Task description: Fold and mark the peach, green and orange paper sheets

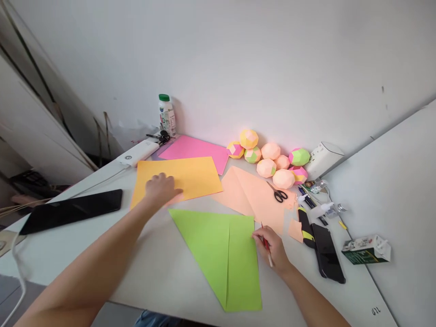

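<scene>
My left hand (160, 188) lies on a yellow-orange sheet of paper (197, 175), thumb spread to the right; a bit of peach paper (176, 198) shows beside the thumb. Before me is a green sheet of paper (211, 254), folded over into a slanted shape with one long flap edge running down it. At its right edge, my right hand (272, 247) is closed round a slim red-and-white pen (266, 245), its fingertips touching or close to the paper.
Behind lie a pink sheet (194, 150), peach sheets (252, 190) and black scissors (279, 195). Several faceted paper balls (270, 168) line the wall. Phones (327, 252), a box cutter (305, 227) and a drink carton (366, 250) are right; a black tablet-like slab (75, 210) and power bank (139, 152) left.
</scene>
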A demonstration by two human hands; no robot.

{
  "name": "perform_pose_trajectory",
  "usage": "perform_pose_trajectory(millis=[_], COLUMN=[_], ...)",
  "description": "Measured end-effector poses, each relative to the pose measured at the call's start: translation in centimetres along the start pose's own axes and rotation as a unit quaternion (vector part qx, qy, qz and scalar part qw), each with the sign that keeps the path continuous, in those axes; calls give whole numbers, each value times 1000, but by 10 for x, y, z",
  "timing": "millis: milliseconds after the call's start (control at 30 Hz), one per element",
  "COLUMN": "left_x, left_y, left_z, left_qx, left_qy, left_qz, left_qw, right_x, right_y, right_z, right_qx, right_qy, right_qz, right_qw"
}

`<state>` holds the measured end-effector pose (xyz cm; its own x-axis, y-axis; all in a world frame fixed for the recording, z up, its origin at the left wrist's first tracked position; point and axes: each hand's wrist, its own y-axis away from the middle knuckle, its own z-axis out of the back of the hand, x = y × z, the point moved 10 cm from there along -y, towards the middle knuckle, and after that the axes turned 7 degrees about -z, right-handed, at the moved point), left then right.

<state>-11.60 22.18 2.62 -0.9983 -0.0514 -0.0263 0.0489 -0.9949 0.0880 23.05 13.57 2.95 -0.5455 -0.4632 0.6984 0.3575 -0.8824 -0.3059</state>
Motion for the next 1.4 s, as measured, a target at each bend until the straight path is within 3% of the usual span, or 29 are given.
perform_pose_trajectory(millis=[67, 133, 300, 500, 867, 1033, 1133, 1200, 1333, 1400], left_x=[23, 33, 30, 40, 32, 31, 8, -25, -105, -130], left_y=[-3, -1, -2, -14, -10, -9, -3, 5, 34, 46], left_z=[-8, -14, -24, -35, -40, -32, -23, -22, -41, -53], left_qx=[12, 15, 33, 86, 118, 94, 85, 104, 220, 273], left_qy=[22, 45, 93, 143, 190, 266, 347, 413, 490, 498], left_qz=[1, -8, -22, -8, -42, -41, -73, -119, -219, -251], left_qw=[1000, 999, 995, 986, 974, 958, 931, 897, 814, 783], right_x=[0, 0, -1, -4, -2, 0, 0, -1, -7, -12], right_y=[0, -1, 0, 0, -1, -1, -1, -1, -2, -3], right_z=[0, 0, 1, -1, -1, -1, 0, 0, 1, 2], right_qx=[-2, -4, -11, 1, 2, -1, -2, -1, -1, -11], right_qy=[9, 10, -2, 5, 7, 5, 3, 1, -22, -45], right_qz=[-2, -3, -4, -2, 7, 8, 11, 9, -19, -56], right_qw=[1000, 1000, 1000, 1000, 1000, 1000, 1000, 1000, 1000, 997])
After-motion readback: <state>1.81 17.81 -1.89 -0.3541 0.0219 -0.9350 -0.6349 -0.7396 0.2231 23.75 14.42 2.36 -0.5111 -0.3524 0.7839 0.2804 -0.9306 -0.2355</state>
